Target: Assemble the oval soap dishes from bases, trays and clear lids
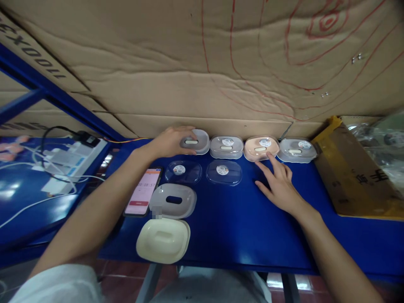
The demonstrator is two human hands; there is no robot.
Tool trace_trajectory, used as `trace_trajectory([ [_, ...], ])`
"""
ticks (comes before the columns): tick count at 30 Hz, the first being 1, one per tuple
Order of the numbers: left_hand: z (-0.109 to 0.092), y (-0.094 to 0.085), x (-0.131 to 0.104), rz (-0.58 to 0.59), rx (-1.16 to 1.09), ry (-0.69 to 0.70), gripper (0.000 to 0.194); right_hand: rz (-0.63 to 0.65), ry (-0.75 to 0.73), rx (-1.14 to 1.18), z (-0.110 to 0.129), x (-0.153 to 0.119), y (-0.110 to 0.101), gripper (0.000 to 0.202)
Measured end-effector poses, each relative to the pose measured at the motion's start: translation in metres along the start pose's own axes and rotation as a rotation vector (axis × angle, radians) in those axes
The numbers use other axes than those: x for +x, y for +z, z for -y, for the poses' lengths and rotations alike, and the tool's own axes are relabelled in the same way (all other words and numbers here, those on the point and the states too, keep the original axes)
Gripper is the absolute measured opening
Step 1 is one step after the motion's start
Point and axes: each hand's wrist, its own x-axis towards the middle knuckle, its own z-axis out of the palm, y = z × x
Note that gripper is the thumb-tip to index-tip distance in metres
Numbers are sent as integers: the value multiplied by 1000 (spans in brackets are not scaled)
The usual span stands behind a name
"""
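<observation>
Left hand, half open, holds the gray dish near the middle; right hand, fingers spread, touches the peach dish just right of center. Clear lids lie below, a phone left, a brown box right.

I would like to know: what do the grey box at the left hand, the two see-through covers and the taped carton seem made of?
Grey box: probably smooth plastic; its rounded, even rim suggests moulding.
Clear covers: apparently thin, glossy plastic; the blue table shows through.
Carton: matt brown cardboard, by its colour and printed side, with shinier tape.
</observation>
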Motion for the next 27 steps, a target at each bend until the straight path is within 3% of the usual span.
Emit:
trace_trajectory([
  [14,-8,-2,-8,-24,-126,-31,72,28,10,34,-1,0,-1,59],
  [19,-8,-6,-10,-22,-193,-30,73,39,-115,135,29,22,-4,47],
  [22,-9,-8,-9,-55,-257,-37,72,57,-81,405,65,60,-8,38],
  [25,-13,-12,-13,-114,-350,-49,74,73,248,997,97,110,-6,41],
  [27,-16,-17,-17,-145,-406,-54,74,112,343,1190,111,142,-1,30],
])
